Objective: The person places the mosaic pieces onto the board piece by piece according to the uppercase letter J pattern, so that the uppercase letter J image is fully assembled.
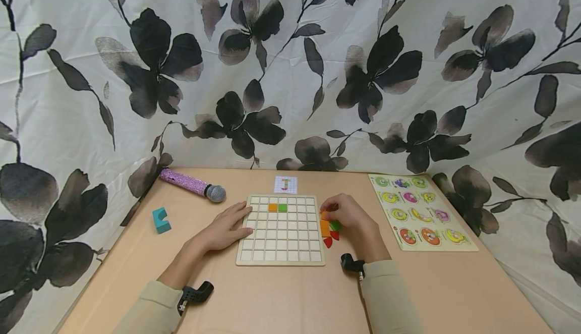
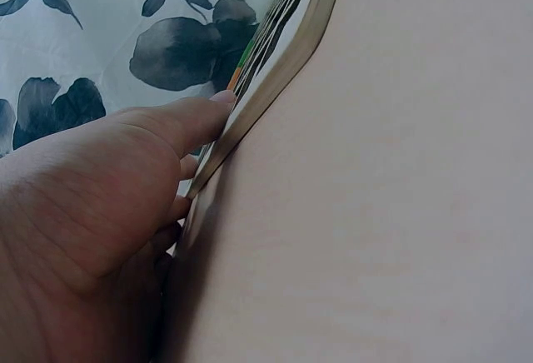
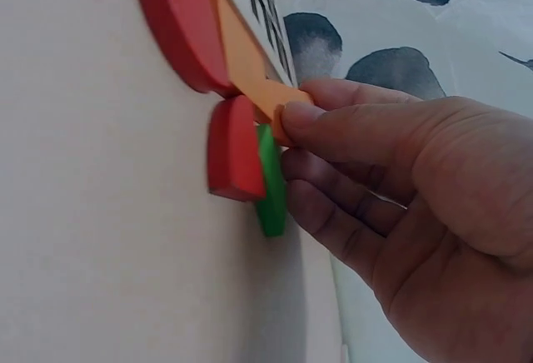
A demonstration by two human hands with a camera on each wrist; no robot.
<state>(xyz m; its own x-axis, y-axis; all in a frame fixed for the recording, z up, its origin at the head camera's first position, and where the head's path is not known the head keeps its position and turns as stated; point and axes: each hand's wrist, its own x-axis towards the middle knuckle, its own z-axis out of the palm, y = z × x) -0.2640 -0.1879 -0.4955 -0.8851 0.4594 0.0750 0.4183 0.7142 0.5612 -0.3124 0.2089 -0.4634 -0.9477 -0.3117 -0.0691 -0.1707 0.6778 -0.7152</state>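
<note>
My left hand rests on the left edge of a light wooden grid board, its thumb on the rim. In the board's top rows sit an orange square and a green square, side by side. At the board's right side, my right hand pinches an orange block between thumb and fingers. Right by it are another orange block, a green piece and two red pieces with a curved side, one red piece nearest the fingers.
Behind the board lies a small pattern card. A glittery microphone and a teal notched block are on the left. A fruit picture board lies at the right. Floral cloth hangs behind the table.
</note>
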